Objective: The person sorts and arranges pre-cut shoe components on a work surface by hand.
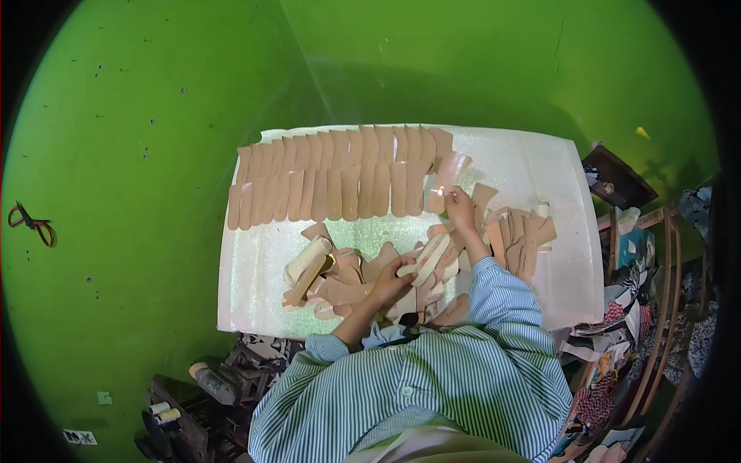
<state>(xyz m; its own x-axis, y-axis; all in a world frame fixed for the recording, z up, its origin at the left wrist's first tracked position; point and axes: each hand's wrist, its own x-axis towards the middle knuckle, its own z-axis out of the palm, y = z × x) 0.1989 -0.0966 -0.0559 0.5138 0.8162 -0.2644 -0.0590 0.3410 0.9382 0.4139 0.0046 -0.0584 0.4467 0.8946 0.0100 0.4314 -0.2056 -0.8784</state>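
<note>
My right hand [460,207] pinches the lower end of a tan shoe insole [451,171] at the right end of two overlapping rows of insoles [332,189]. Gold print shows near that insole's heel. Lower down, my left hand [390,282] is closed on a few cream-coloured insoles [431,256], fanned over one another. Around it lies a loose heap of tan insoles [343,287], with more piled to the right [525,239]. A cream roll [307,261] rests at the heap's left side.
The insoles lie on a pale, shiny-covered table [571,270]. Wooden racks [656,309] with fabric scraps stand along its right side. Thread spools [166,414] and dark equipment are at lower left. Scissors [32,224] hang on the green wall.
</note>
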